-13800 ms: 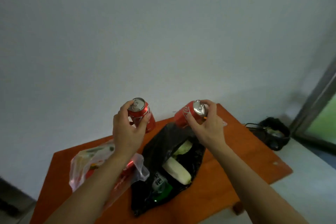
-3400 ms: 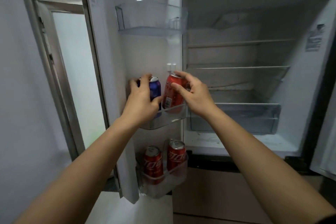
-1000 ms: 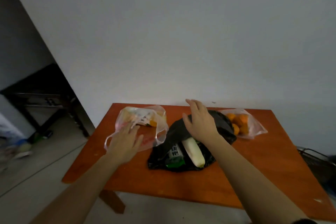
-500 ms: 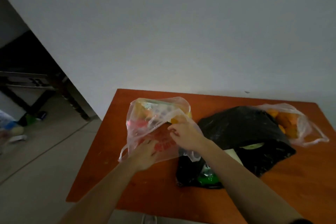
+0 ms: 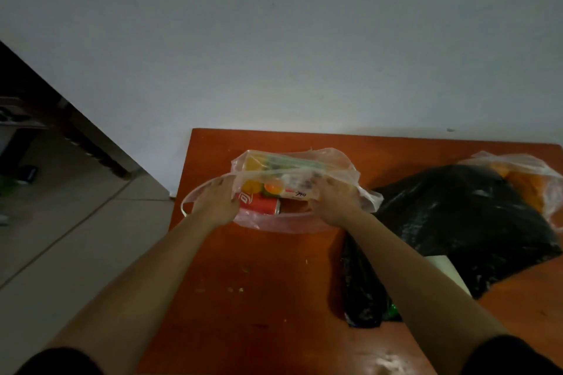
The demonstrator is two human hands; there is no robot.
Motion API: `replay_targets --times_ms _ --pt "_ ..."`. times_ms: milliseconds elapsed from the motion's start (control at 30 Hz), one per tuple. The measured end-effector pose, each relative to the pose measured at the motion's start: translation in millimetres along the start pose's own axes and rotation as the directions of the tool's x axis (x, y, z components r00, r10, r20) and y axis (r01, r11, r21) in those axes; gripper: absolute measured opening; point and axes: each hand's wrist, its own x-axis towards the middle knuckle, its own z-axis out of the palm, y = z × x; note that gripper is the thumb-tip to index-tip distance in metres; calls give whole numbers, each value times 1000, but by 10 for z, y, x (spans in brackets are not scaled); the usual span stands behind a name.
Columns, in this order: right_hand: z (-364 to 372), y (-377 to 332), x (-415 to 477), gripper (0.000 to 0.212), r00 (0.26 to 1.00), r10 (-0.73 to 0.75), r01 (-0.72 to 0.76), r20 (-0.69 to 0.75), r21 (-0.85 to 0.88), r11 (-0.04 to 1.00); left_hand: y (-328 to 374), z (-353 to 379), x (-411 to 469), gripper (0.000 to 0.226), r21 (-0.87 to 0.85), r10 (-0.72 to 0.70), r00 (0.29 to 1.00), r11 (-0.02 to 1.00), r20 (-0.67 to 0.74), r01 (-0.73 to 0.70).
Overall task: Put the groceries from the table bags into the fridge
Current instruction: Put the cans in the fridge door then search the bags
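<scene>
looking at this one, what's the person got hold of? – anon1
both hands are curled onto the clear bag (image 5: 335, 167) at the table's (image 5: 274, 283) back left: left hand (image 5: 217, 202) pinches its rim, right hand (image 5: 330, 201) grips the other side. – anon2
and the groceries? – anon1
red can (image 5: 259, 203) on its side inside that bag, beside a fruit-print packet (image 5: 286, 187). black bag (image 5: 457, 216) just right of it, bag of oranges (image 5: 524, 176) past that. – anon2

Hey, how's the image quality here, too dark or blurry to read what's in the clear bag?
Head view: dim, underexposed, slightly soft. The clear bag shows a red can and orange shapes, but print is mostly unreadable. The black bag is nearly featureless.
</scene>
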Motion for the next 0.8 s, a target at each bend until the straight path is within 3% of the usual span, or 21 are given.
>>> replay_targets --times_ms 100,200,300,433,533,633,800 --pt "92 -100 119 28 998 17 -24 55 134 991 -43 166 14 43 -260 -65 988 961 140 100" --pt "436 -247 283 26 987 -45 6 154 245 970 -53 348 -30 48 -432 -87 972 885 218 176" --pt "846 -416 342 50 975 -67 -40 213 459 888 -9 422 -56 39 -475 -145 963 847 226 239" --pt "1221 -512 254 77 994 60 -109 93 728 677 35 404 -112 28 -516 -229 954 803 193 297" --pt "1274 -373 92 92 966 93 -255 243 821 510 87 459 -180 32 -586 -238 951 750 196 308" --pt "1310 -211 -73 75 929 86 -349 359 777 524 212 545 -315 34 -647 -251 946 690 207 324" --pt "1197 14 -263 69 975 146 -223 169 782 582 434 588 -590 45 -607 -244 943 722 226 333"
